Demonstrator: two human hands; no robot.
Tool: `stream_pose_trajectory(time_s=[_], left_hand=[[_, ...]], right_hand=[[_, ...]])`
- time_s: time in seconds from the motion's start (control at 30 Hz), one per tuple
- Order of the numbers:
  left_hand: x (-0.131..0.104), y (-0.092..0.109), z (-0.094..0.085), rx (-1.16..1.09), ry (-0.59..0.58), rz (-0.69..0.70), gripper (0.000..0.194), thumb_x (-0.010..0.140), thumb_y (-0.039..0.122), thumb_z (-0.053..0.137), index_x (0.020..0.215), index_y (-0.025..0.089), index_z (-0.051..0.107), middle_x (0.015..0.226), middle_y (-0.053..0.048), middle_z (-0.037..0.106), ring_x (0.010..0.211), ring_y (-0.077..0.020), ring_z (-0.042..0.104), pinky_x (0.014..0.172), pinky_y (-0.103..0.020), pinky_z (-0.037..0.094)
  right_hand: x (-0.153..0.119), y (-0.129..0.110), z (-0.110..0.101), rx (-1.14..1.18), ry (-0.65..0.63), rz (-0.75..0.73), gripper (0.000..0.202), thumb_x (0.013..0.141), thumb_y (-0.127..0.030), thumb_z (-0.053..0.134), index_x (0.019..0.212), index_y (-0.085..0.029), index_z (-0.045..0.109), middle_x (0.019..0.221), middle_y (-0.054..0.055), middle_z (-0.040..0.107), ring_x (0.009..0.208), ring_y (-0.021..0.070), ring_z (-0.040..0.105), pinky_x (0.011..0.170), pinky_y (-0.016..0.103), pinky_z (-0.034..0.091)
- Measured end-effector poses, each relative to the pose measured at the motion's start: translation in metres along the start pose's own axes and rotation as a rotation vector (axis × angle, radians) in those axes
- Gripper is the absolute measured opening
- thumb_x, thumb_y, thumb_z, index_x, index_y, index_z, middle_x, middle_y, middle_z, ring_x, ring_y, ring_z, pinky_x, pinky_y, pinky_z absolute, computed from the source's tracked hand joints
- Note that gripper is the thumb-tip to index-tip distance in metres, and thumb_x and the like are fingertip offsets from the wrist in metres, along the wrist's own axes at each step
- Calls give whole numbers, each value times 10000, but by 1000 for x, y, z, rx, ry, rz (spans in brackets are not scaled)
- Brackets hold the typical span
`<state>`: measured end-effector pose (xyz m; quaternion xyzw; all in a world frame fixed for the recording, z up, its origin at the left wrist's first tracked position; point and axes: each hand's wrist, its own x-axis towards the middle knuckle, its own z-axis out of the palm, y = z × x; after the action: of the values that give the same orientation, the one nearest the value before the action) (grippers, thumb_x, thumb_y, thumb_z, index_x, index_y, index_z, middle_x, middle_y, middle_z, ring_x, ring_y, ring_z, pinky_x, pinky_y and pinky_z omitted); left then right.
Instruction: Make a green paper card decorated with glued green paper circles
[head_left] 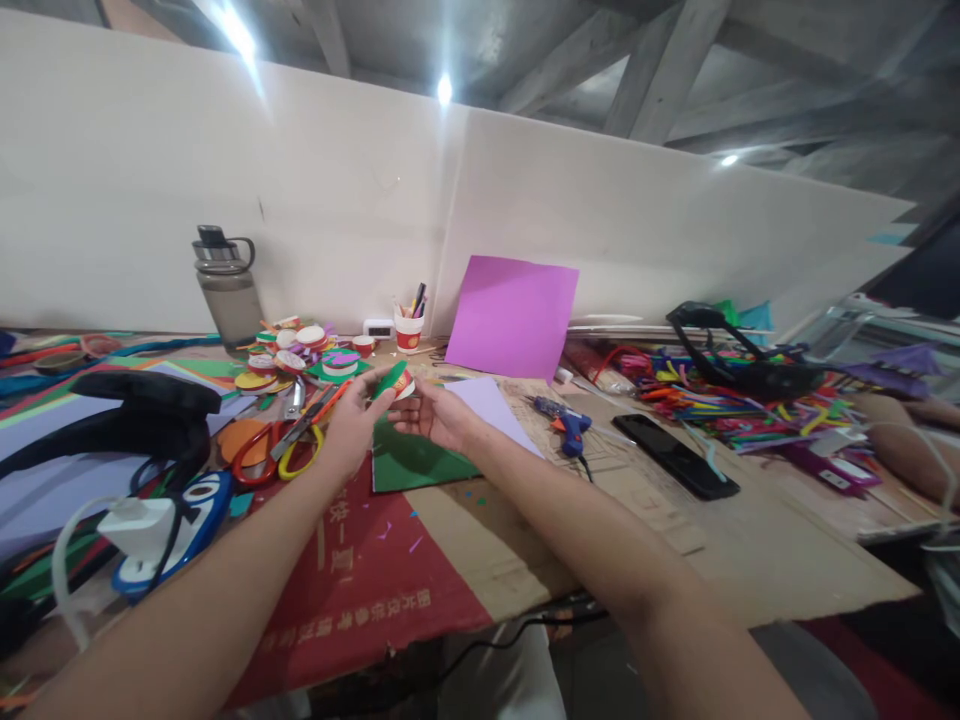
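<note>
My left hand point(352, 412) pinches a short cut-down paper cup point(403, 384), red and white with a green paper round on one end. It is held tilted above the cardboard. My right hand point(439, 415) has its curled fingers and thumb at the cup's right side. Beneath the hands lie a green sheet point(420, 462) and a pale lilac sheet point(491, 405). Left of my left hand are scissors with red handles point(251, 462) and another pair with yellow handles point(304, 455). Similar cup pieces with coloured paper rounds point(289, 350) are heaped behind them.
A blue glue gun point(574, 430) and a black phone point(675, 455) lie to the right, before a heap of coloured pipe cleaners point(697, 405). A purple sheet point(517, 310) leans on the white board. At left stand a water bottle point(229, 290) and a blue-white power strip point(195, 520).
</note>
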<state>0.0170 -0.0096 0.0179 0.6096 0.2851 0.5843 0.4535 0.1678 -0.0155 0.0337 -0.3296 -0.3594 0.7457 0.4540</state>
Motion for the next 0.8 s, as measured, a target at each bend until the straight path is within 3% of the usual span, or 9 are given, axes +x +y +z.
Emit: stream_pose_trajectory(time_s=[0.23, 0.43, 0.6, 0.8], left_hand=[[1, -2, 0, 67, 20, 17, 454, 786, 341, 689, 1206, 200, 589, 1281, -86, 596, 1180, -222, 553, 1021, -352, 415], [4, -3, -1, -27, 95, 17, 439, 752, 333, 732, 1159, 218, 615, 1214, -54, 631, 1112, -185, 579, 964, -295, 438], [9, -2, -3, -404, 284, -165, 274, 798, 423, 683, 969, 213, 645, 949, -7, 689, 821, -124, 640, 692, -220, 483], [9, 9, -4, -611, 347, -388, 403, 915, 489, 481, 948, 127, 654, 826, -84, 707, 654, -152, 654, 542, -234, 451]], right_hand=[[3, -1, -2, 10, -31, 1, 452, 1002, -436, 260, 896, -167, 607, 666, 45, 669, 633, 141, 651, 636, 272, 542], [0, -4, -2, -59, 103, -32, 221, 958, -216, 426, 842, -142, 600, 665, 40, 665, 627, 128, 646, 584, 231, 524], [3, -7, -9, -80, 152, -132, 117, 911, -182, 502, 846, -141, 590, 672, 30, 649, 615, 117, 633, 553, 213, 515], [27, -20, -22, -392, 259, -362, 27, 832, -169, 595, 810, -162, 608, 689, -8, 621, 617, 92, 602, 626, 221, 522]])
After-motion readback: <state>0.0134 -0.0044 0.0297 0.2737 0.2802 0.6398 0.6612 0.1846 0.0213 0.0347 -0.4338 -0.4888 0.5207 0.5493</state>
